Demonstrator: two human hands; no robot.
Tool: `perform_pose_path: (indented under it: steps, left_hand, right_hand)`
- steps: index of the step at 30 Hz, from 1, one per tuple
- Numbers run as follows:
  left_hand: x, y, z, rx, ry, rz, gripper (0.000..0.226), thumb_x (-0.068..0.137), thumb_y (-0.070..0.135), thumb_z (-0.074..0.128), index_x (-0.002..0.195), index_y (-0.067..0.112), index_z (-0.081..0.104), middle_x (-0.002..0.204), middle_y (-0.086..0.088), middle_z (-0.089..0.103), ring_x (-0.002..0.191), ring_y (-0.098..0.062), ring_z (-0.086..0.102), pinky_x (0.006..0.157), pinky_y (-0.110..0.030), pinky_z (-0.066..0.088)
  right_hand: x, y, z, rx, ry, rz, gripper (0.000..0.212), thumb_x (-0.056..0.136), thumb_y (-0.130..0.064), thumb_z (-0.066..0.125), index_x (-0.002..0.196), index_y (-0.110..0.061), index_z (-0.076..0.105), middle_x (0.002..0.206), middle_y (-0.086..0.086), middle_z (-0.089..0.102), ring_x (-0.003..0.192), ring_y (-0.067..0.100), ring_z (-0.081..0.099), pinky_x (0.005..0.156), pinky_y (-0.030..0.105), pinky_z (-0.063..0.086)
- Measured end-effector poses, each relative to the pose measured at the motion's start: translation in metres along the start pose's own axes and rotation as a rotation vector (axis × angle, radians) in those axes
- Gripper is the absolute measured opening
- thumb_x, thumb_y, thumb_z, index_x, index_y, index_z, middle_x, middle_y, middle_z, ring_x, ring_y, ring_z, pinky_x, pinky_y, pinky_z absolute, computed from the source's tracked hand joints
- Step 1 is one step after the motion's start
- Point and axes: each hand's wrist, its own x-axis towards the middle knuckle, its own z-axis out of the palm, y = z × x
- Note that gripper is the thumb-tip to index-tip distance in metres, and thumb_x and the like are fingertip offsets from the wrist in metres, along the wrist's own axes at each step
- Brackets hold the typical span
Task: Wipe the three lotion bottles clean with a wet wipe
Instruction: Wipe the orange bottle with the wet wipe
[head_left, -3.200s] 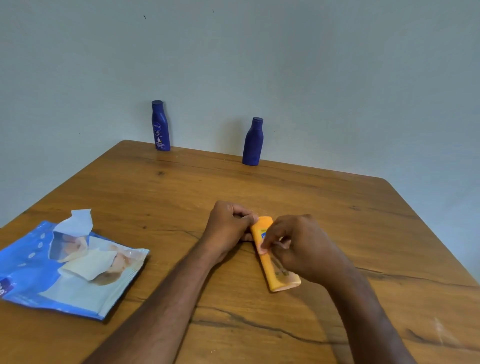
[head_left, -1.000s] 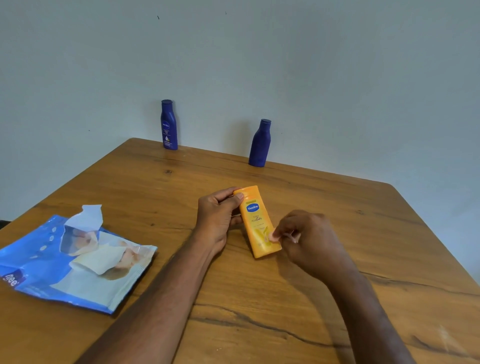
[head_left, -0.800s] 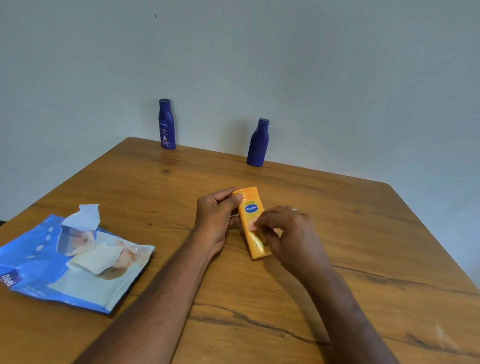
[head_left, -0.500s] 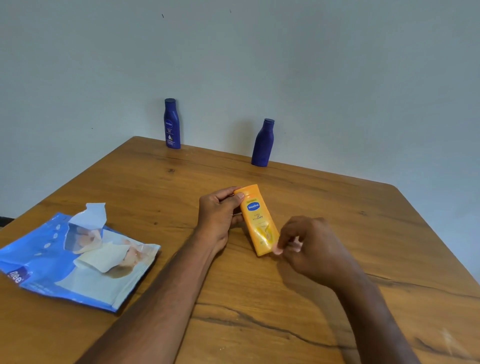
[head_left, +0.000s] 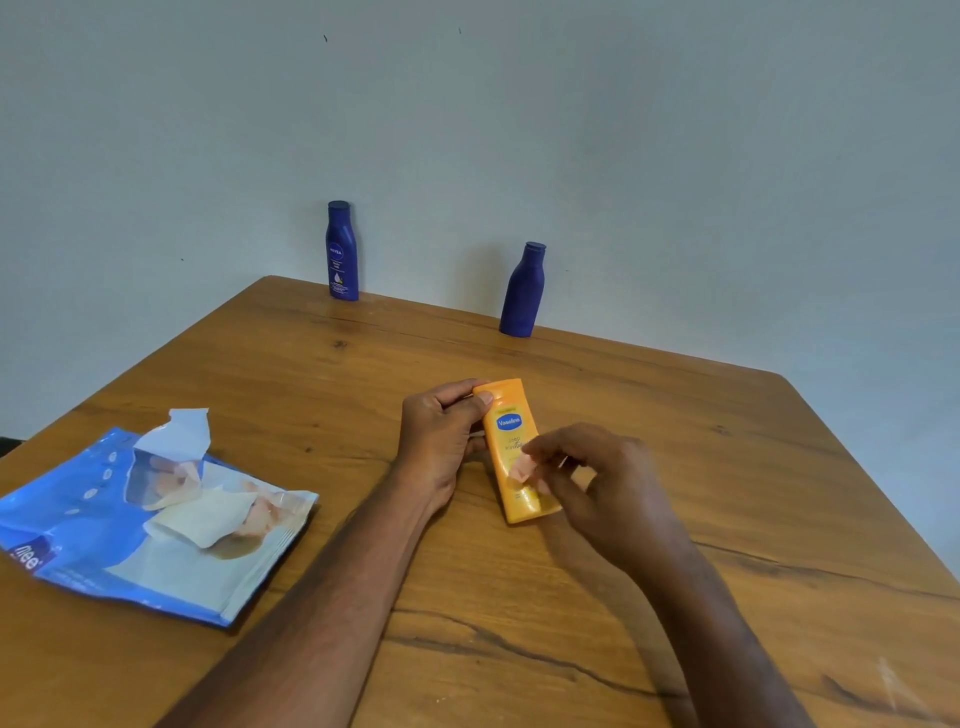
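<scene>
Right hand (head_left: 602, 483) slid up orange bottle (head_left: 511, 441)

Table (head_left: 675, 467) is showing as wood, grained and knotted, with dark cracks and a soft sheen. Orange bottle (head_left: 511, 447) is looking like smooth plastic, slightly glossy, with a printed label. The two blue bottles (head_left: 342, 254) (head_left: 523, 293) are reading as smooth plastic, near matt. Wipe pack (head_left: 145, 525) is appearing as crinkled glossy film, its flap (head_left: 179, 434) peeled up. Wall (head_left: 623, 156) is looking matt and painted.
</scene>
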Motion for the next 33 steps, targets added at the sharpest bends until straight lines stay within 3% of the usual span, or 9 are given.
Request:
perform_pose_path:
  steps: [2,5,11,13,19,24,26,30,33]
  left_hand:
    - [0.000,0.000,-0.001,0.006,-0.001,-0.003,0.026,0.093,0.007,0.067,0.119,0.010,0.070,0.106,-0.011,0.074,0.086,-0.021,0.077,0.066,-0.038,0.062]
    - [-0.001,0.002,-0.002,-0.011,-0.022,-0.012,0.023,0.093,0.006,0.067,0.115,0.010,0.072,0.106,-0.013,0.075,0.087,-0.023,0.077,0.066,-0.037,0.062]
    - [-0.011,0.003,0.002,-0.009,-0.175,-0.045,0.019,0.092,0.004,0.067,0.110,0.005,0.073,0.102,-0.014,0.076,0.089,-0.027,0.076,0.066,-0.037,0.063]
    - [-0.013,0.002,0.002,-0.013,-0.215,-0.043,0.019,0.090,0.004,0.070,0.108,0.002,0.074,0.101,-0.018,0.076,0.087,-0.029,0.076,0.066,-0.038,0.063]
    - [-0.007,0.004,-0.001,-0.058,-0.173,-0.098,0.021,0.094,0.004,0.064,0.112,0.006,0.073,0.108,-0.017,0.074,0.088,-0.025,0.075,0.069,-0.039,0.063]
    - [-0.006,0.004,0.001,-0.204,-0.260,-0.198,0.020,0.096,0.000,0.057,0.108,0.006,0.071,0.100,-0.019,0.073,0.088,-0.026,0.073,0.083,-0.049,0.061]
    - [-0.006,0.003,0.001,-0.242,-0.284,-0.229,0.021,0.095,-0.002,0.056,0.105,0.006,0.073,0.100,-0.019,0.073,0.092,-0.027,0.072,0.083,-0.050,0.061]
    - [-0.009,0.004,-0.001,-0.293,-0.330,-0.256,0.023,0.094,-0.001,0.056,0.109,0.006,0.072,0.098,-0.017,0.074,0.094,-0.028,0.071,0.084,-0.051,0.060]
    - [-0.007,0.004,-0.003,-0.330,-0.339,-0.252,0.025,0.094,0.000,0.057,0.115,0.006,0.069,0.101,-0.018,0.073,0.094,-0.028,0.071,0.084,-0.051,0.060]
  right_hand:
    - [0.002,0.000,0.003,-0.046,-0.122,0.053,0.029,0.090,-0.015,0.073,0.114,-0.030,0.073,0.113,-0.016,0.063,0.097,-0.002,0.059,0.077,0.018,0.054]
    - [0.007,0.004,0.002,-0.114,-0.151,0.104,0.026,0.091,-0.020,0.072,0.114,-0.032,0.073,0.116,-0.016,0.058,0.096,-0.005,0.054,0.073,0.011,0.047]
    - [0.019,-0.003,0.017,-0.202,0.194,0.041,0.024,0.090,-0.011,0.072,0.112,-0.018,0.076,0.111,-0.001,0.068,0.095,0.010,0.063,0.078,0.023,0.054]
    - [0.024,-0.008,0.022,-0.243,0.216,-0.005,0.023,0.091,-0.011,0.070,0.113,-0.017,0.075,0.112,-0.001,0.068,0.098,0.014,0.063,0.078,0.027,0.055]
    - [0.013,-0.015,0.015,-0.282,-0.030,-0.055,0.016,0.088,-0.024,0.073,0.102,-0.030,0.076,0.107,-0.011,0.066,0.100,0.009,0.057,0.079,0.026,0.052]
    - [0.009,-0.001,0.006,-0.106,0.282,0.057,0.013,0.088,-0.019,0.075,0.101,-0.022,0.077,0.097,-0.010,0.070,0.082,0.000,0.063,0.068,0.012,0.050]
    - [0.014,-0.001,0.008,0.016,0.363,0.146,0.017,0.090,-0.022,0.074,0.107,-0.023,0.075,0.100,-0.011,0.071,0.084,-0.002,0.065,0.070,0.013,0.054]
    - [0.023,-0.004,0.013,0.246,0.418,0.240,0.021,0.090,-0.020,0.074,0.110,-0.024,0.074,0.103,-0.011,0.073,0.091,0.002,0.070,0.076,0.027,0.061]
    - [0.021,-0.005,0.006,0.216,0.318,0.188,0.018,0.087,-0.019,0.076,0.103,-0.027,0.075,0.102,-0.014,0.072,0.092,0.000,0.068,0.076,0.025,0.060]
